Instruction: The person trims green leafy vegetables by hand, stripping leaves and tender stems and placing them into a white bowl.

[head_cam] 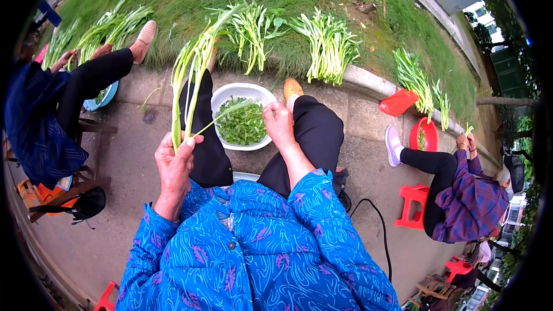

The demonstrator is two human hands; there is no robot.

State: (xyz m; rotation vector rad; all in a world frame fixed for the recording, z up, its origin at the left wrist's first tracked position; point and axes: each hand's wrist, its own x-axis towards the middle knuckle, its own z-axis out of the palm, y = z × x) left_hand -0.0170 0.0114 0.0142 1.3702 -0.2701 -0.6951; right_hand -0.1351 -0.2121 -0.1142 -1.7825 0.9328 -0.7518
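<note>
Long pale-green stalks of a leafy vegetable, probably water spinach (196, 73), stand up from my left hand (176, 166), which grips their lower ends. One narrow green leaf (229, 112) slants from beside my left thumb across to my right hand (280, 124). The fingertips of my right hand are pinched together at the leaf's far end. Between my knees, below the leaf, sits a white plastic colander basket (221, 90). Torn green leaves and short pieces (243, 131) fill much of it.
Bundles of stalks (332, 47) (255, 34) lie along the grass and stone kerb (367, 80). A person (39, 108) sits at left near a blue basin (103, 97). Another person (468, 207) sits at right by a red basin (433, 136). A black cable (383, 224) runs beside me.
</note>
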